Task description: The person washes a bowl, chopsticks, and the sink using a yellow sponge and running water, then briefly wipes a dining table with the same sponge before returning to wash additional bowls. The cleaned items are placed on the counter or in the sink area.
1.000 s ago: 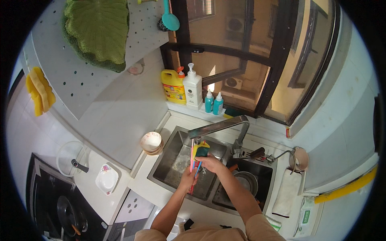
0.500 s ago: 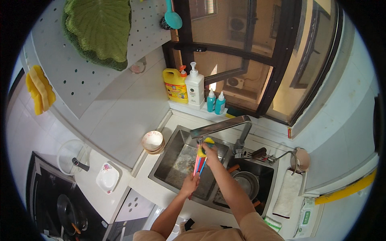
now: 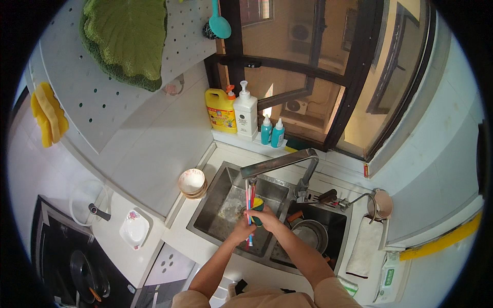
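Over the left basin of the steel sink (image 3: 218, 197), my left hand (image 3: 241, 230) is closed round a bundle of chopsticks (image 3: 249, 194). They are thin and coloured pink, red, blue and white, and they stand nearly upright, their lower ends showing below the fist. A yellow and dark green sponge (image 3: 257, 206) is in my right hand (image 3: 267, 219), pressed against the chopsticks just above the left fist. The faucet (image 3: 277, 162) reaches over the basin, its spout close to the upper ends of the chopsticks. Whether water is running, I cannot tell.
A pan (image 3: 311, 235) lies in the right basin. Stacked bowls (image 3: 192, 181) stand left of the sink; a white dish (image 3: 134, 229) is farther left. Soap bottles (image 3: 246, 115) line the window sill. A cloth (image 3: 363, 246) and a pink pot (image 3: 380, 204) are at the right.
My right hand and the sponge have come down along the chopsticks to beside my left hand. My left hand has risen slightly, and the chopsticks now stand more upright.
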Demonstrator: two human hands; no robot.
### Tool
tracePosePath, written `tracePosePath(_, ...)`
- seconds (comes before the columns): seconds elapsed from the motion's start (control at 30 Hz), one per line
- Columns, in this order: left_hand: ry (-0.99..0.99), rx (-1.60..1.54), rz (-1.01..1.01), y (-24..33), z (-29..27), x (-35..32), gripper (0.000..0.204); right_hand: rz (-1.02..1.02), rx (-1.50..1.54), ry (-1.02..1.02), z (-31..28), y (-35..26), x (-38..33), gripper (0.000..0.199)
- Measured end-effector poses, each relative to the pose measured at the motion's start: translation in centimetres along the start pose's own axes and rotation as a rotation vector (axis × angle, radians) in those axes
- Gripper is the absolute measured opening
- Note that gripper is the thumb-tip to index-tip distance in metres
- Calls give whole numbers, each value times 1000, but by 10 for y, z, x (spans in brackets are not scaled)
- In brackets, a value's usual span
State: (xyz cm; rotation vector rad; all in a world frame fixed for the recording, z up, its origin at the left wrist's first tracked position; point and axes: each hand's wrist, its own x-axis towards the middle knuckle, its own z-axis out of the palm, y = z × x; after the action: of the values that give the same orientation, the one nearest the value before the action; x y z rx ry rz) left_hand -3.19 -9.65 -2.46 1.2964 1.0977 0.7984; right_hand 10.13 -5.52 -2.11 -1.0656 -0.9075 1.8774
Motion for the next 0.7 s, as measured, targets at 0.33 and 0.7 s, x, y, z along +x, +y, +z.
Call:
tracePosePath(0.33,-400,60,-219,-3,-73,23,48,-309,-420,101,11,5,13,35)
tracePosePath(0.7,-23,-607,-196,6,-29,72,32,-196,-734,47,-22,-37,9,42)
